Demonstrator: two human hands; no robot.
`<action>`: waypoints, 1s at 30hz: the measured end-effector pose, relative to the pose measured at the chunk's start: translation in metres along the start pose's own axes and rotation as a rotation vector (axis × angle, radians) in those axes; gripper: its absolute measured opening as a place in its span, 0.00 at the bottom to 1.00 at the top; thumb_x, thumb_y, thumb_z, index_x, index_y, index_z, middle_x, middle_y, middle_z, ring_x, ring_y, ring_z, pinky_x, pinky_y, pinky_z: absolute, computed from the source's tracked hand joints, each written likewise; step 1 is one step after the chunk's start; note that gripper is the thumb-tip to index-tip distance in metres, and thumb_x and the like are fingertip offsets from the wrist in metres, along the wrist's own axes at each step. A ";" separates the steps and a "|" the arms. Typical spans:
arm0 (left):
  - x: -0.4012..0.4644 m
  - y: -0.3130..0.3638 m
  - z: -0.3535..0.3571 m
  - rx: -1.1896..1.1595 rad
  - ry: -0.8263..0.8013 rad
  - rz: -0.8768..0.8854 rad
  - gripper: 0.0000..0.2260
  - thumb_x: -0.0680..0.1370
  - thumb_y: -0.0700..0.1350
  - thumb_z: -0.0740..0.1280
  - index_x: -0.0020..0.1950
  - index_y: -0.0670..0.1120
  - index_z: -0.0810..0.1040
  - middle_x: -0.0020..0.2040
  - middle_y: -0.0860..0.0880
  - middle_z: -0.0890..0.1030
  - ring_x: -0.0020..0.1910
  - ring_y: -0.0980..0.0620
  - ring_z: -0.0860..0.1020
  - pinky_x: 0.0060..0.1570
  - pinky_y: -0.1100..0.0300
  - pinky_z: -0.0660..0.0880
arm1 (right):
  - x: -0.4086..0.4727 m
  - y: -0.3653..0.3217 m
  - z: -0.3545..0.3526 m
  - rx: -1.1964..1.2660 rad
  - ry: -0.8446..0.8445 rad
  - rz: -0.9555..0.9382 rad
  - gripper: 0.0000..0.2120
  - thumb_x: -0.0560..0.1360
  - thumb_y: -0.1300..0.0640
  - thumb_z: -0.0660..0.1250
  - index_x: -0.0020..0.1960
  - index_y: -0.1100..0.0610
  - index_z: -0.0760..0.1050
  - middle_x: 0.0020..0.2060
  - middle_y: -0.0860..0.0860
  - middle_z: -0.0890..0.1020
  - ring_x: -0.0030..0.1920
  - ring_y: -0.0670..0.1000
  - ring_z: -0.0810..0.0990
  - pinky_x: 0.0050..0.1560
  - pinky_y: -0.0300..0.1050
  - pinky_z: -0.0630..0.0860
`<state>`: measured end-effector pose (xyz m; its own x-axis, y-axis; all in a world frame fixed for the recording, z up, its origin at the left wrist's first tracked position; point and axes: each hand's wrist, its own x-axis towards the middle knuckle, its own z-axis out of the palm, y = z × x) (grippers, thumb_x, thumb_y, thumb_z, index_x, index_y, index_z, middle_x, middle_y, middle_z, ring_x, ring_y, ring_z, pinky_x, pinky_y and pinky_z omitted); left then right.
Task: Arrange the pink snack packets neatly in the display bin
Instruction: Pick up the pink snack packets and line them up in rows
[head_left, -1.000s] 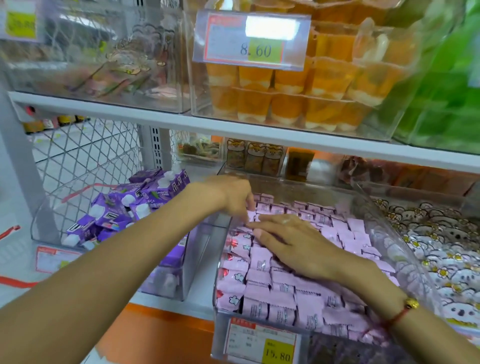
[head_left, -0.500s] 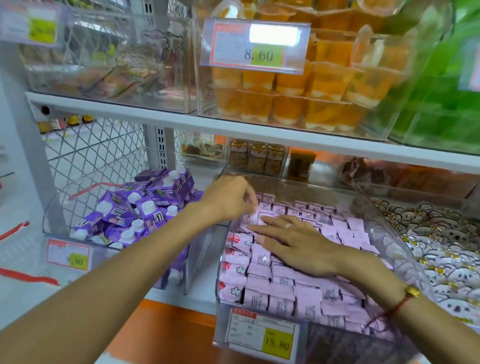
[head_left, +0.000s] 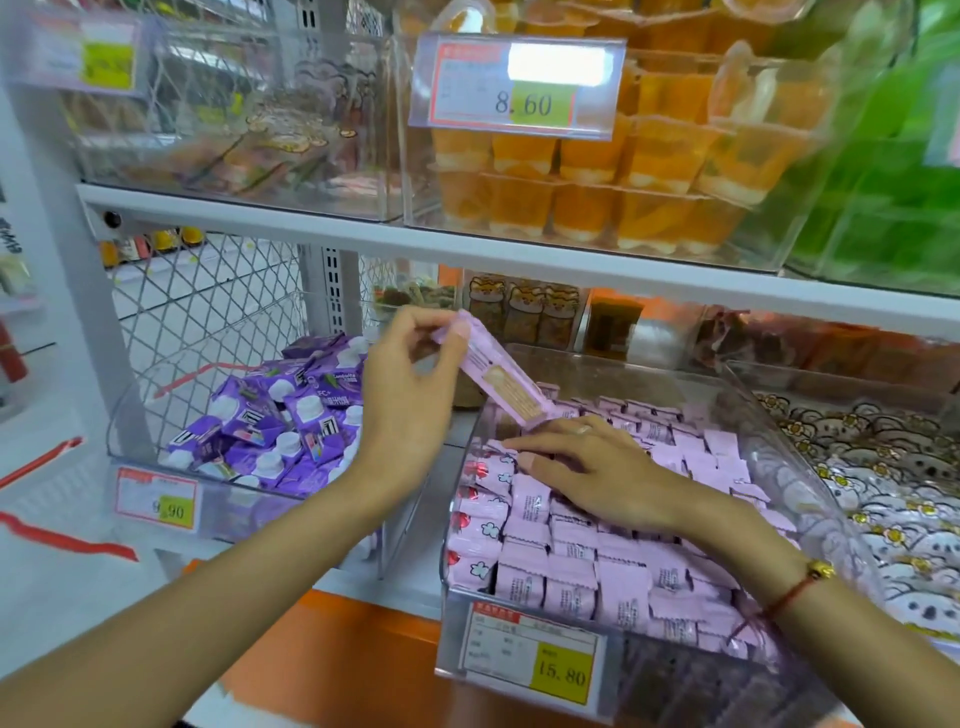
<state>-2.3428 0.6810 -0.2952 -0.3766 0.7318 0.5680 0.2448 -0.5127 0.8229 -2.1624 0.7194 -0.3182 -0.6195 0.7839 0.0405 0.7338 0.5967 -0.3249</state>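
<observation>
A clear display bin (head_left: 810, 467) on the lower shelf holds rows of pink snack packets (head_left: 571, 561). My left hand (head_left: 410, 395) is raised above the bin's back left corner and pinches one long pink packet (head_left: 498, 379) by its upper end, so the packet slants down toward the bin. My right hand (head_left: 597, 478) lies flat with straight fingers on the packets in the bin's left half, pressing them. Its palm hides the packets beneath it.
A clear bin of purple packets (head_left: 270, 415) stands to the left, a bin of white cartoon packets (head_left: 883, 478) to the right. The upper shelf edge (head_left: 467, 249) carries bins of orange jelly cups (head_left: 597, 171). Price tag 15.80 (head_left: 535, 660) hangs on the pink bin's front.
My left hand has lifted out of the bin's back left corner, pulling one pink packet up with it. The right hand stays pressed on the packets.
</observation>
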 end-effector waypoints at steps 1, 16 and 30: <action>0.000 0.002 -0.003 -0.051 0.050 -0.054 0.02 0.79 0.42 0.64 0.49 0.46 0.76 0.47 0.47 0.81 0.46 0.53 0.79 0.49 0.61 0.76 | -0.002 -0.002 0.000 0.069 0.076 -0.027 0.17 0.79 0.44 0.55 0.63 0.44 0.75 0.61 0.47 0.77 0.58 0.51 0.72 0.59 0.53 0.69; 0.006 0.002 -0.023 0.051 -0.336 -0.139 0.15 0.74 0.54 0.68 0.60 0.54 0.75 0.60 0.56 0.78 0.58 0.60 0.77 0.54 0.64 0.76 | -0.018 -0.033 -0.025 1.036 0.509 0.054 0.11 0.67 0.53 0.73 0.48 0.54 0.83 0.44 0.51 0.85 0.41 0.45 0.84 0.34 0.32 0.76; -0.006 -0.010 -0.014 0.111 -0.332 -0.084 0.18 0.64 0.62 0.70 0.49 0.56 0.79 0.48 0.56 0.83 0.47 0.55 0.81 0.48 0.62 0.78 | -0.016 -0.024 -0.033 1.376 0.475 0.136 0.22 0.72 0.60 0.70 0.63 0.61 0.69 0.50 0.57 0.84 0.46 0.50 0.84 0.44 0.35 0.79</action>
<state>-2.3554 0.6758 -0.3069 -0.0931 0.8845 0.4572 0.3280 -0.4063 0.8529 -2.1614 0.6983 -0.2801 -0.2203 0.9639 0.1493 -0.2309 0.0972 -0.9681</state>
